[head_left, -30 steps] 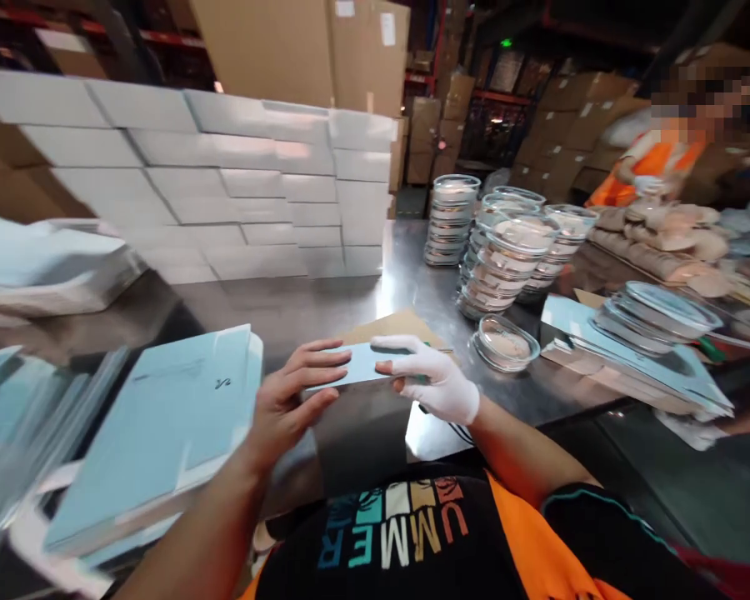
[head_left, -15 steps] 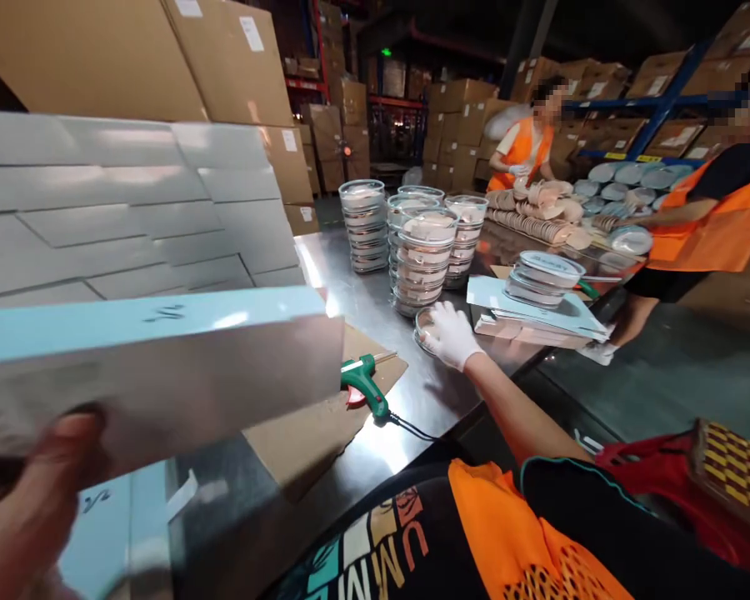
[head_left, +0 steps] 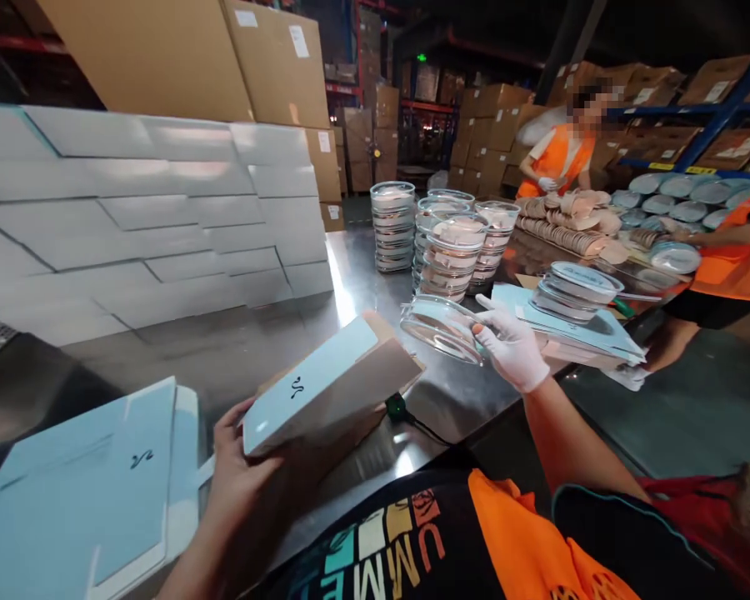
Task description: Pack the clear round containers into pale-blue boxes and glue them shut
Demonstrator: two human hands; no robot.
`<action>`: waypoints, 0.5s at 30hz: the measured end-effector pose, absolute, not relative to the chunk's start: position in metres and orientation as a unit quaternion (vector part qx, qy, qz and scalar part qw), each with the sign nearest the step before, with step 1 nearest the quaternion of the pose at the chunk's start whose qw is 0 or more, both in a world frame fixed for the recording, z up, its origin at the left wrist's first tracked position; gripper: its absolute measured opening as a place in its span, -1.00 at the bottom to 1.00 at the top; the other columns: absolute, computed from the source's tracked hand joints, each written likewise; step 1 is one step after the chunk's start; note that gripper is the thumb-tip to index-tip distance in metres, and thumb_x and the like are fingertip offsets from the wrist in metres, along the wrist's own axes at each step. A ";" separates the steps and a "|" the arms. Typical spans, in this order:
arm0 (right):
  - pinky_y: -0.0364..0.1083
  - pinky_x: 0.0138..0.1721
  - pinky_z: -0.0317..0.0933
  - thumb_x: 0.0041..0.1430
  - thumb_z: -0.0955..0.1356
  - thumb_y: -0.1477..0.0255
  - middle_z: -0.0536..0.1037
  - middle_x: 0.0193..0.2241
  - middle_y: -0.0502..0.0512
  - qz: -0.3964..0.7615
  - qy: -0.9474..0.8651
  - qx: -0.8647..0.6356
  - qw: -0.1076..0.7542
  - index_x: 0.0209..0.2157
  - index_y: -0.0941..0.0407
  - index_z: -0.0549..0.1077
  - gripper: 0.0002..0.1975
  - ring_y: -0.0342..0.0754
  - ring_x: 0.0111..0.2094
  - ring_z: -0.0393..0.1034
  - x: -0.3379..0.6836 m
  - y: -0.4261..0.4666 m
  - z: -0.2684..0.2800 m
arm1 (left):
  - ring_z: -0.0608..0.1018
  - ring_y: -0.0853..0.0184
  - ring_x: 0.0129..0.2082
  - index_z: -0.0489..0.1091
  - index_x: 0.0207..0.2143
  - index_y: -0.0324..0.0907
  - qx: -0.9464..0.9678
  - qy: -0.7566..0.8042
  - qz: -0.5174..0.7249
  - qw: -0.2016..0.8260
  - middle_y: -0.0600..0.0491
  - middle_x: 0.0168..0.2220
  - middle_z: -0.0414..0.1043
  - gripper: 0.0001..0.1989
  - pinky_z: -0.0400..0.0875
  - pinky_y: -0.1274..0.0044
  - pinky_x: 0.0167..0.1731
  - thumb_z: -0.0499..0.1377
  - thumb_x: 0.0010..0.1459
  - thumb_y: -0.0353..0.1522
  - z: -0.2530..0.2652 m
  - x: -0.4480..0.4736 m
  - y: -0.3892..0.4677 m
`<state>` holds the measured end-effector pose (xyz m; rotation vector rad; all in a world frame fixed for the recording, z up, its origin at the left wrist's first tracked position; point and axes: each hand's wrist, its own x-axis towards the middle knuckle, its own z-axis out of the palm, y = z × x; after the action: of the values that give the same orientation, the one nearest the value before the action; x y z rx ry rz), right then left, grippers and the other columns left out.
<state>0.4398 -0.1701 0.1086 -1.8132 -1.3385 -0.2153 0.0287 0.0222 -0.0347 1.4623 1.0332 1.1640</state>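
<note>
My bare left hand [head_left: 241, 475] grips one end of a light-blue and white box [head_left: 325, 392], tilted above the table. My right hand [head_left: 516, 346], in a white glove, holds a round clear plastic container [head_left: 441, 329] by its edge, tipped and raised near the box's far end. Just behind it stand stacks of similar round containers [head_left: 453, 258]. Most of a green glue gun [head_left: 396, 407] is hidden by the box; its cord runs toward me. Flat light-blue boxes [head_left: 68, 508] lie at the lower left. On the right, round containers [head_left: 578, 287] sit on light-blue flat boxes [head_left: 606, 342].
A wall of stacked white boxes [head_left: 181, 208] lines the back left of the metal table [head_left: 362, 287], with brown cartons [head_left: 281, 67] behind. A co-worker in an orange vest [head_left: 566, 158] stands beyond piled beige discs [head_left: 568, 225]; another person's orange vest [head_left: 737, 258] is at right.
My right hand has lifted the round container off the table. The box in my left hand has swung down and right, its end turned toward the container. My view has shifted left.
</note>
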 end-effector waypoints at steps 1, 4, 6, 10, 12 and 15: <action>0.33 0.32 0.30 0.46 0.37 0.10 0.69 -0.03 0.24 -0.052 -0.588 -0.683 0.429 -0.19 0.05 0.67 -0.65 0.27 0.20 0.54 0.429 -0.177 0.130 | 0.65 0.08 0.01 0.29 0.28 -0.02 0.595 0.426 0.488 0.476 -0.09 0.09 0.54 -0.04 0.62 0.43 -0.10 0.55 -0.20 -0.24 -0.039 0.027 0.022; 0.19 0.15 0.44 0.50 0.34 0.01 0.65 -0.27 0.17 0.038 -0.704 -0.592 0.390 -0.27 0.03 0.64 -0.56 0.21 0.07 0.57 0.396 -0.186 0.185 | 0.66 0.09 -0.10 0.23 0.28 -0.02 0.574 0.425 0.505 0.483 -0.05 -0.02 0.56 0.07 0.63 0.40 -0.15 0.59 -0.30 -0.28 -0.050 0.025 0.019; 0.17 0.18 0.42 0.54 0.32 0.03 0.60 -0.38 0.11 0.060 -0.758 -0.551 0.344 -0.29 0.02 0.63 -0.55 0.15 -0.03 0.57 0.372 -0.176 0.202 | 0.68 0.09 -0.18 0.22 0.27 -0.02 0.584 0.415 0.480 0.506 -0.05 -0.05 0.57 0.10 0.66 0.36 -0.22 0.62 -0.33 -0.28 -0.058 0.030 0.012; 0.15 0.17 0.44 0.54 0.35 0.20 0.63 -0.34 0.14 0.044 -0.820 -0.491 0.291 -0.29 0.05 0.61 -0.66 0.12 -0.02 0.57 0.327 -0.135 0.193 | 0.66 -0.12 0.09 0.38 0.11 -0.09 0.658 0.369 0.389 0.528 -0.25 0.20 0.50 -0.09 0.67 0.12 0.03 0.63 -0.30 -0.12 -0.075 0.045 -0.001; 0.15 0.14 0.46 0.54 0.35 0.22 0.68 -0.18 0.21 0.025 -0.821 -0.481 0.308 -0.12 0.07 0.63 -0.73 0.15 0.03 0.56 0.314 -0.121 0.177 | 0.53 -0.27 0.29 0.45 0.05 -0.14 0.689 0.366 0.365 0.508 -0.33 0.28 0.43 -0.14 0.53 -0.05 0.23 0.61 -0.28 -0.04 -0.085 0.049 -0.001; 0.20 0.29 0.40 0.52 0.37 0.04 0.58 0.21 0.31 0.063 -0.793 -0.468 0.386 0.31 0.03 0.49 -0.49 0.19 0.24 0.49 0.313 -0.119 0.150 | 0.34 -0.42 0.42 0.52 -0.01 -0.16 0.748 0.377 0.363 0.408 -0.35 0.26 0.43 -0.19 0.25 -0.23 0.39 0.60 -0.27 0.01 -0.103 0.044 0.004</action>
<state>0.3134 -0.1189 0.1495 -1.1909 -2.0188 0.1594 0.0440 0.0045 -0.1034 1.8858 0.9501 0.9143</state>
